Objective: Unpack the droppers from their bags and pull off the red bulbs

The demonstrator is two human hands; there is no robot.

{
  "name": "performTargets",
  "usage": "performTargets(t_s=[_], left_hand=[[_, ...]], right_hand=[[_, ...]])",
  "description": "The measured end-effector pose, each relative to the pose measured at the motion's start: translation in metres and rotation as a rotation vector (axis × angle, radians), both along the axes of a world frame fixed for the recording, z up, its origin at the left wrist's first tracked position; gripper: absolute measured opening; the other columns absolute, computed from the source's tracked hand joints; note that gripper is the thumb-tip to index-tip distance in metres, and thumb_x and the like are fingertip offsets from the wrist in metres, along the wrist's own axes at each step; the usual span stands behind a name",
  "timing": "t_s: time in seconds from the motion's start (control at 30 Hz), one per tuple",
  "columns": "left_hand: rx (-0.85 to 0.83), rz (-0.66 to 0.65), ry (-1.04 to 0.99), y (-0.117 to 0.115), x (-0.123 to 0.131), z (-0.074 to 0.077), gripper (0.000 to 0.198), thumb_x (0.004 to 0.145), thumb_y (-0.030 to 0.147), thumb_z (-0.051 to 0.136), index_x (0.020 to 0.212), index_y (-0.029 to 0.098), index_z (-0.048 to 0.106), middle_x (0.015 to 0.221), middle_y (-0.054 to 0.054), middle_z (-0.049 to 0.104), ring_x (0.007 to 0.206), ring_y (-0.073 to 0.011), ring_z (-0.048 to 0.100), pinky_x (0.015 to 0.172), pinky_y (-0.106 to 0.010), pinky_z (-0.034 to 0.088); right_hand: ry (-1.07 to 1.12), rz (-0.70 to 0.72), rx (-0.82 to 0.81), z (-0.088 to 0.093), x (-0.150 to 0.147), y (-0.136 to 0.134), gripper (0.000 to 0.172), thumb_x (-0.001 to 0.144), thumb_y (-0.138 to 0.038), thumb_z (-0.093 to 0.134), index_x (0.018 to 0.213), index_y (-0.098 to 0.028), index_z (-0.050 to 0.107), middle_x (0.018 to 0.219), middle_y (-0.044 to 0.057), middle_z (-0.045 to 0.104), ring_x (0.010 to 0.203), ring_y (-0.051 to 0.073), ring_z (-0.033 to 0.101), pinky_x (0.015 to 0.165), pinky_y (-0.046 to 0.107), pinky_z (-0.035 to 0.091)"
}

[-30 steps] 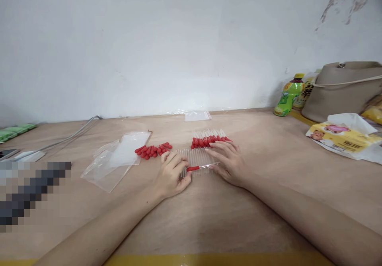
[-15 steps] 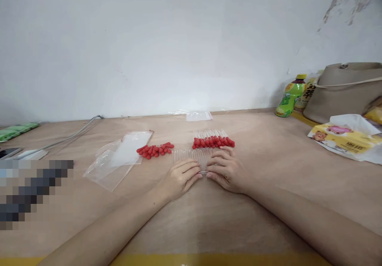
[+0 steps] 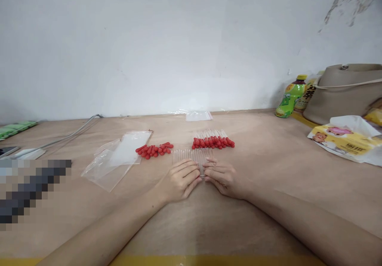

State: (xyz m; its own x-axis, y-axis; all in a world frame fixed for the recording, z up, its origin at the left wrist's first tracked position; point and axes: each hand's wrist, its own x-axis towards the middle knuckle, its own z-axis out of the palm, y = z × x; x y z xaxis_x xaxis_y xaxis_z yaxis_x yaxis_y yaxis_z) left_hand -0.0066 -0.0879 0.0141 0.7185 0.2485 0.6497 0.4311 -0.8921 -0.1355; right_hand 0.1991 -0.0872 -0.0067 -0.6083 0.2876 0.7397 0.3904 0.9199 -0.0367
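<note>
My left hand (image 3: 181,178) and my right hand (image 3: 222,177) meet fingertip to fingertip on the wooden table (image 3: 209,218). Both are pinched on a clear tube (image 3: 202,170) at the near edge of a row of clear glass tubes (image 3: 191,154). Whatever else lies under the fingers is hidden. Just behind the right hand is a row of droppers with red bulbs (image 3: 212,141). A small pile of loose red bulbs (image 3: 153,149) sits behind and left of the left hand.
Clear plastic bags (image 3: 116,160) lie left of the bulbs, and a small one (image 3: 198,116) by the wall. A grey cable (image 3: 68,136) runs at the left. At the right stand a green bottle (image 3: 288,96), a beige bag (image 3: 343,92) and a tissue pack (image 3: 346,138).
A red-bulbed dropper seen between my hands a second ago no longer shows. Both hands have drawn together toward me at the near edge of the tube row.
</note>
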Motion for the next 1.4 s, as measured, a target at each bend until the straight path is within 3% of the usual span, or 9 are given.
performTargets(t_s=[0.5,0.6,0.7,0.87,0.97,1.03,1.2,1.4], left_hand=[[-0.059,0.010,-0.036,-0.001,-0.013,-0.002,0.013,0.081,0.014,0.053,0.092,0.016,0.059,0.090,-0.005,0.067,0.093,-0.0177,0.059,0.085,-0.034,0.046],[-0.020,0.128,-0.123,0.009,-0.026,0.005,0.011,0.082,0.016,0.053,0.090,0.017,0.060,0.088,-0.005,0.065,0.085,-0.0174,0.059,0.076,-0.033,0.048],[-0.066,0.324,-0.242,0.025,-0.044,0.018,0.015,0.084,0.023,0.050,0.091,0.019,0.063,0.083,-0.005,0.058,0.075,-0.0155,0.057,0.064,-0.029,0.048],[-0.231,0.611,-0.301,0.054,-0.072,0.040,0.020,0.083,0.024,0.043,0.086,0.018,0.062,0.078,-0.006,0.051,0.075,-0.0181,0.055,0.066,-0.033,0.048],[-0.369,0.736,-0.281,0.065,-0.079,0.044,0.025,0.077,0.027,0.049,0.099,0.017,0.056,0.077,-0.003,0.053,0.069,-0.0163,0.055,0.066,-0.032,0.047],[-0.440,0.778,-0.305,0.070,-0.080,0.042,0.028,0.075,0.032,0.052,0.099,0.017,0.052,0.076,-0.002,0.055,0.062,-0.0143,0.054,0.062,-0.029,0.046],[-0.419,0.825,-0.224,0.073,-0.077,0.036,0.019,0.073,0.037,0.052,0.073,0.018,0.050,0.073,-0.002,0.059,0.062,-0.0150,0.054,0.061,-0.027,0.042],[-0.417,0.865,-0.149,0.068,-0.073,0.038,0.034,0.079,0.047,0.043,0.065,0.018,0.055,0.065,-0.003,0.061,0.063,-0.0176,0.056,0.061,-0.027,0.039]], right_hand=[[0.028,-0.031,0.101,0.004,0.015,-0.002,0.016,0.084,-0.013,0.048,0.095,-0.016,0.059,0.092,0.008,0.067,0.100,0.017,0.058,0.096,0.038,0.044],[0.138,-0.160,0.056,0.008,0.027,0.002,0.014,0.084,-0.015,0.049,0.093,-0.017,0.060,0.086,0.006,0.067,0.090,0.016,0.060,0.084,0.034,0.048],[0.159,-0.369,0.010,0.010,0.033,0.006,0.014,0.084,-0.022,0.051,0.089,-0.019,0.064,0.074,0.003,0.066,0.071,0.013,0.058,0.069,0.029,0.043],[0.119,-0.592,-0.053,0.006,0.032,0.012,0.022,0.085,-0.023,0.047,0.095,-0.019,0.065,0.077,0.003,0.067,0.068,0.013,0.058,0.068,0.028,0.033],[0.121,-0.664,-0.101,0.004,0.033,0.013,0.022,0.083,-0.023,0.046,0.095,-0.018,0.064,0.075,0.003,0.067,0.067,0.013,0.059,0.067,0.028,0.031],[0.130,-0.689,-0.120,0.003,0.034,0.014,0.021,0.082,-0.023,0.046,0.092,-0.017,0.064,0.074,0.003,0.067,0.067,0.014,0.060,0.067,0.028,0.030],[0.132,-0.697,-0.143,0.003,0.034,0.016,0.018,0.081,-0.023,0.046,0.084,-0.020,0.063,0.069,0.001,0.067,0.063,0.013,0.059,0.066,0.028,0.029],[0.120,-0.690,-0.145,0.001,0.033,0.016,0.018,0.082,-0.023,0.046,0.084,-0.021,0.064,0.072,0.001,0.068,0.064,0.013,0.059,0.069,0.028,0.028]])
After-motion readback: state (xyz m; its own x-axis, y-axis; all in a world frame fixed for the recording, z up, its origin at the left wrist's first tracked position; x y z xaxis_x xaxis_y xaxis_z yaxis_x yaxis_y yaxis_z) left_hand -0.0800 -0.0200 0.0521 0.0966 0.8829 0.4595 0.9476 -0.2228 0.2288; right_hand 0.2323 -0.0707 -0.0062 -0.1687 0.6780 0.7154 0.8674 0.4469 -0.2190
